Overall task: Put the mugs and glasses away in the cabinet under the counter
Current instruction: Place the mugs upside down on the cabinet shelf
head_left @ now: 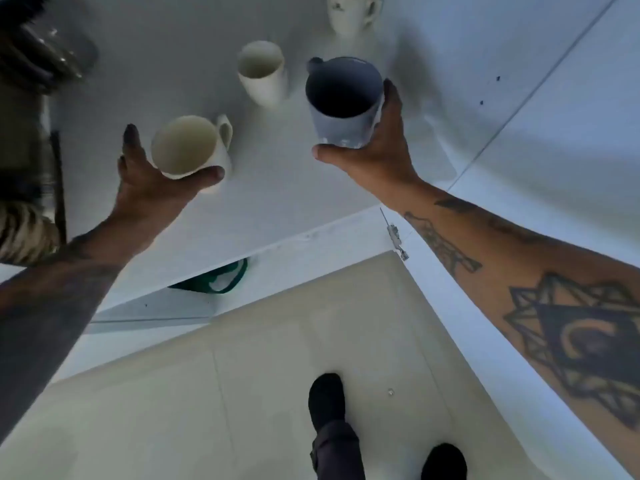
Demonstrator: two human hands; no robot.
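Observation:
A cream mug [188, 147] with its handle on the right sits within my left hand [152, 192], thumb on its near side and a finger up its left side. My right hand [377, 147] grips a blue-grey mug [343, 98] from the near right, thumb under its base edge; the mug tilts slightly over the white counter [277, 188]. A white handleless cup [261, 74] stands on the counter between and beyond them. Another white mug [351, 15] stands at the far edge of view.
Below the counter edge the cabinet is open, with its door [519, 358] swung out to the right on a metal hinge [394, 237]. A green object [221, 278] shows inside. Dark glass jars [45, 53] stand at far left. My black shoes [327, 400] are on beige floor tiles.

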